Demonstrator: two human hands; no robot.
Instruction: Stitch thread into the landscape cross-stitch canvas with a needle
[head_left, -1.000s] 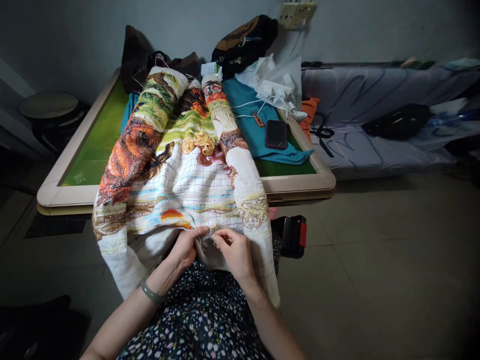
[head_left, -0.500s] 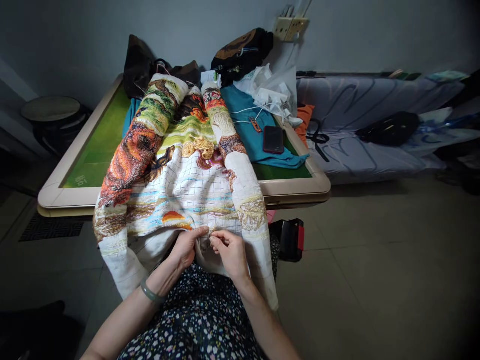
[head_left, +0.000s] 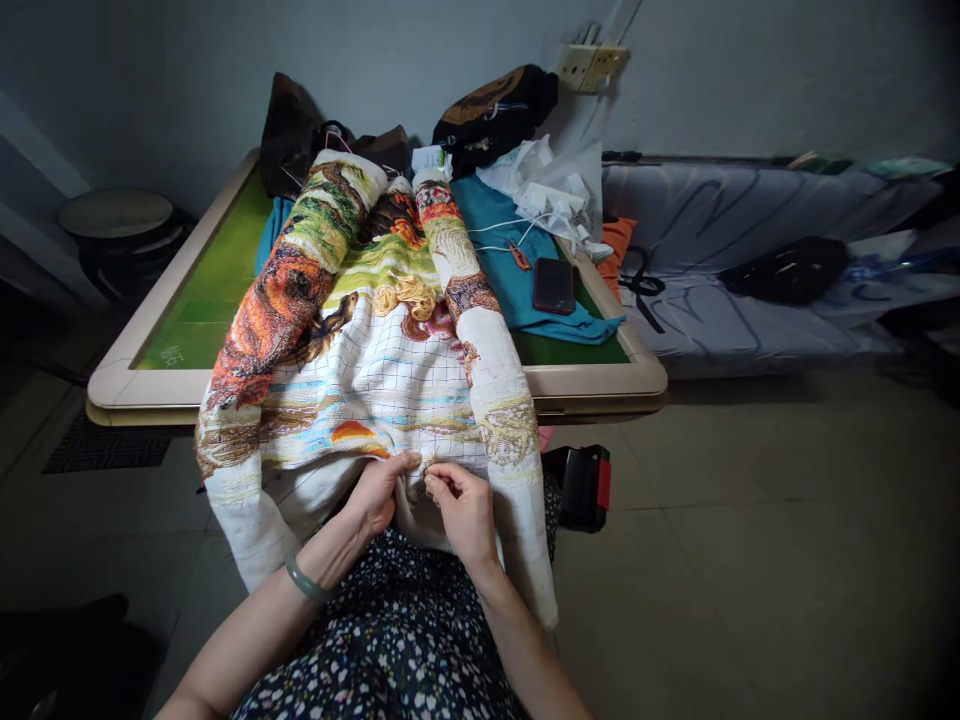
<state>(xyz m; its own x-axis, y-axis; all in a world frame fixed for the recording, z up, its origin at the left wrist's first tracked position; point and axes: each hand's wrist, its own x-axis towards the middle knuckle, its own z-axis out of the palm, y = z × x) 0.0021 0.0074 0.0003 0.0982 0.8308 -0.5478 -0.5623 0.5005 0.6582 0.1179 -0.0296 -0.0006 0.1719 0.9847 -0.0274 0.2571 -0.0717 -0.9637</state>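
A large cross-stitch cloth (head_left: 390,350), gridded and partly covered in coloured stitching, spreads from the table edge toward my lap, with both sides rolled up. My left hand (head_left: 379,490) grips the cloth's near edge, thumb on top and fingers underneath. Close beside it, my right hand (head_left: 461,505) is closed in a pinch at the cloth's surface. Whatever its fingertips hold is too small to make out. A bundle of yellow thread (head_left: 405,297) lies on the middle of the cloth.
The green-topped table (head_left: 180,335) has a raised pale rim. On a teal cloth (head_left: 487,215) lie a phone (head_left: 553,286) and an orange-handled cutter (head_left: 519,256). Bags (head_left: 495,110) stand at the back. To the right is a covered couch (head_left: 675,220); a stool (head_left: 116,215) stands left.
The view has shifted slightly, so everything sits a little further right. My hands keep nearly the same place on the cloth, the right one still pinched.
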